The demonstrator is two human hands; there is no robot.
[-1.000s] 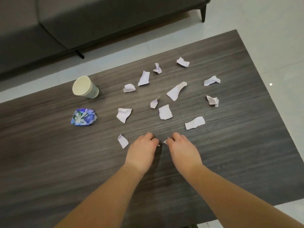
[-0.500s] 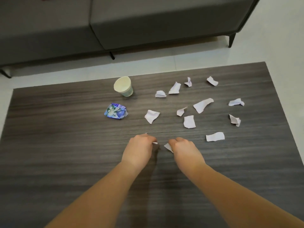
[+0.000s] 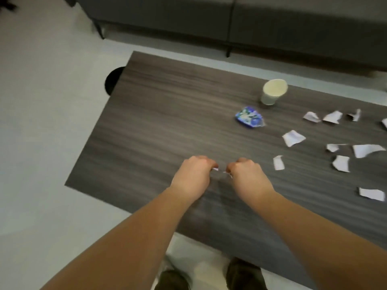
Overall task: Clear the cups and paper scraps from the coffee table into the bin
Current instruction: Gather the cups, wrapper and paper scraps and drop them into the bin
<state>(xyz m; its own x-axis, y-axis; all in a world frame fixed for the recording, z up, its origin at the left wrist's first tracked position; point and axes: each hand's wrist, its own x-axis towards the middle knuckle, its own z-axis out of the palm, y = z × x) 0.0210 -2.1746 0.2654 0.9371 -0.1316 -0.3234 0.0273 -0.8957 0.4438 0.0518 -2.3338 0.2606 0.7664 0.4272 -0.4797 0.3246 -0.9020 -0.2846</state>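
My left hand (image 3: 193, 174) and my right hand (image 3: 248, 174) are both closed over the dark wood coffee table (image 3: 157, 126), each pinching a small white paper scrap that peeks out between them. An upright pale paper cup (image 3: 273, 94) stands at the far side. A crushed blue cup (image 3: 249, 119) lies just in front of it. Several white paper scraps (image 3: 293, 138) are scattered over the right part of the table, some cut off by the frame edge. No bin is clearly visible.
A grey sofa (image 3: 251, 19) runs along the far side behind the table. A round black object (image 3: 113, 80) sits on the floor at the table's far left corner, half hidden. My dark shoes (image 3: 245, 275) stand on the light floor at the near edge.
The view has swung to the left, so the table's left end and the floor now show. Both hands stay closed on their scraps and have moved left, away from the scattered paper.
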